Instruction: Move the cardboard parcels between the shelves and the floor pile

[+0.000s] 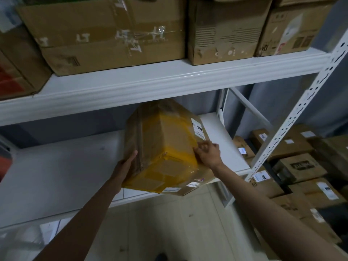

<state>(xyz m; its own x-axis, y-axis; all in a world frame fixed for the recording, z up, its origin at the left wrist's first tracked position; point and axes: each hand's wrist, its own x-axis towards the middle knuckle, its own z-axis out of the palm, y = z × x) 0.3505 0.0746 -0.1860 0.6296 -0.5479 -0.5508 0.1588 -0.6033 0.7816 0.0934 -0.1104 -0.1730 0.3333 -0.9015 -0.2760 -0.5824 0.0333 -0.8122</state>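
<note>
- Parcel (165,147): a cardboard box wrapped in yellow and clear tape, tilted, with its far part over the lower shelf (56,166) and its near corner sticking out past the shelf edge, over the floor (169,223).
- The left hand (126,164) lies flat against the box's left side, with straight fingers pressing on it (not curled round anything).
- The right hand (208,153) is on the box's right side near a white label (198,129), with its fingers bent onto the top edge. Whether they really pinch the edge cannot be told.
- The box looks stiff, since its sides are not caving in under the hands.
- The shiny tape is probably slippery, so palms squeezing from both sides could slide.
- A safer hold would likely be one hand under the near bottom corner and one on the far top edge.
- It is fairly big and takes two hands, so it may be a bit heavy. What is inside cannot be seen, so gentle handling seems wise.
- More brown boxes (113,31) sit on the upper shelf (150,80).
- A floor pile (297,166) of boxes lies to the right, past the white shelf post (301,102).
</note>
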